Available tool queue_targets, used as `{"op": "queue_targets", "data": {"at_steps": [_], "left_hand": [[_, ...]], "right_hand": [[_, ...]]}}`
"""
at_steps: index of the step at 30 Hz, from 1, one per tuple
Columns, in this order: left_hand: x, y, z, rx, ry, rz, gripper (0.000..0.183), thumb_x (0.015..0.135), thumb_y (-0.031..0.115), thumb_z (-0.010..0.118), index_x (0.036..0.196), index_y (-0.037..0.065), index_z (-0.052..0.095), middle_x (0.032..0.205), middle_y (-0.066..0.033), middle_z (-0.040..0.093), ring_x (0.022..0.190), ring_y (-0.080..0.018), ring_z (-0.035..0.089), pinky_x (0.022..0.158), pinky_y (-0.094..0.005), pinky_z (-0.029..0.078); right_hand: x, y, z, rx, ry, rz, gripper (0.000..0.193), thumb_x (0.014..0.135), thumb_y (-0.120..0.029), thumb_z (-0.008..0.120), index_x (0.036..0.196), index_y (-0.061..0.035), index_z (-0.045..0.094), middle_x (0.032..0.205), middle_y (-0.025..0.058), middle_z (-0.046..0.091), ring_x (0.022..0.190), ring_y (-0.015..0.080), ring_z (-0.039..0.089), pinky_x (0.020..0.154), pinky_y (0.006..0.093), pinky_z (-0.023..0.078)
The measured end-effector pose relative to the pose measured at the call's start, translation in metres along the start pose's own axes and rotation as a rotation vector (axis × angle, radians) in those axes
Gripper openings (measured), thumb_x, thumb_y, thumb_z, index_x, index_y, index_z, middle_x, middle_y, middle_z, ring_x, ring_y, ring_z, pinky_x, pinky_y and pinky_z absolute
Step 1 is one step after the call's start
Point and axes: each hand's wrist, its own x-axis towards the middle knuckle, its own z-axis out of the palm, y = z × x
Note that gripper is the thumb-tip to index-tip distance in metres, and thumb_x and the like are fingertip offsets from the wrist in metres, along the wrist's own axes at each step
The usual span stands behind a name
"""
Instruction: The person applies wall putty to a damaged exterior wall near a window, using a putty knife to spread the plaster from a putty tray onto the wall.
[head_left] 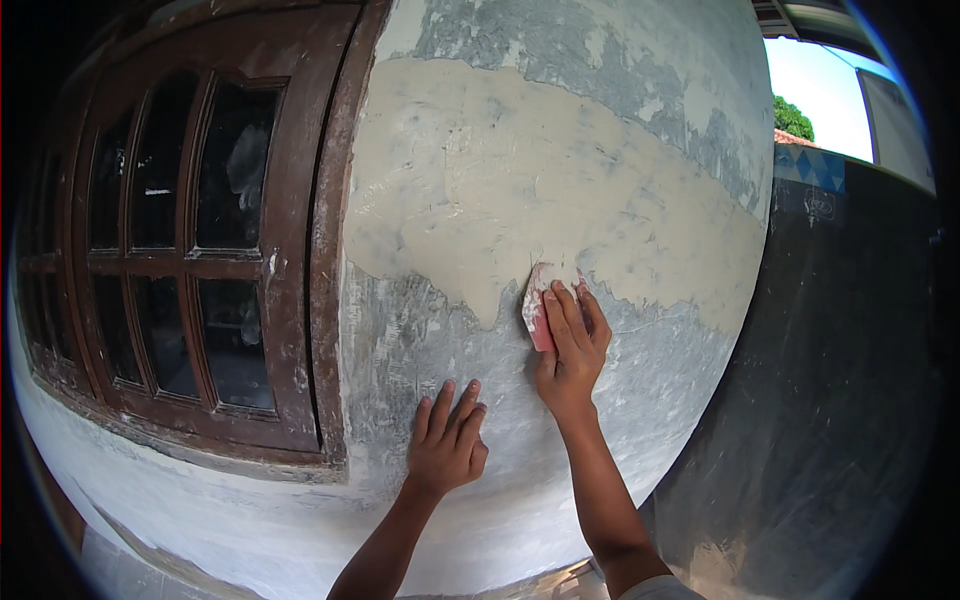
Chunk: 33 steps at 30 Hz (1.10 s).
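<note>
My right hand (575,345) grips a pinkish-red putty scraper (540,318) smeared with pale filler. Its blade presses against the wall at the lower edge of a broad cream filler patch (520,170). The fingers lie over the scraper's face and cover part of it. Lower and to the left, my left hand (447,445) is near the bare grey wall (400,330) with its fingers stretched out and nothing in them. Whether its fingertips touch the wall, I cannot tell.
A brown wooden window (190,260) with dark panes fills the left side, its frame (330,250) bordering the patch. On the right stands a dark wall (830,350) with blue-and-white tiles (810,166) at its top. Sky and a green tree (792,118) show beyond.
</note>
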Motion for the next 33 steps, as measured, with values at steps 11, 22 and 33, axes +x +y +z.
{"op": "queue_targets", "data": {"at_steps": [11,22,33], "left_hand": [[-0.003,-0.003,0.003,-0.021,-0.015,0.025,0.034,0.087,0.017,0.049,0.117,0.007,0.063,0.15,-0.011,0.053,0.149,-0.0358,0.034,0.124,-0.0522,0.013],[-0.001,0.0,0.002,0.009,0.006,-0.012,0.031,0.089,0.018,0.046,0.107,0.011,0.07,0.147,-0.0055,0.058,0.145,-0.0304,0.041,0.125,-0.0482,0.017],[-0.002,0.0,0.0,0.009,0.014,-0.018,0.032,0.089,0.018,0.046,0.108,0.011,0.07,0.146,-0.0052,0.058,0.145,-0.0297,0.042,0.125,-0.0479,0.018]], "right_hand": [[0.009,0.002,0.003,0.025,0.018,0.019,0.057,0.077,0.009,0.056,0.131,-0.0059,0.067,0.139,0.01,0.063,0.135,0.0375,0.049,0.113,0.0435,0.036],[0.015,-0.002,0.009,0.051,0.07,-0.011,0.051,0.082,0.002,0.057,0.132,-0.0037,0.065,0.141,0.0116,0.061,0.136,0.0391,0.047,0.11,0.0475,0.034],[0.004,-0.001,0.001,0.078,0.073,-0.006,0.053,0.081,0.004,0.055,0.133,-0.0034,0.064,0.142,0.0109,0.06,0.138,0.0384,0.046,0.112,0.0476,0.033]]}}
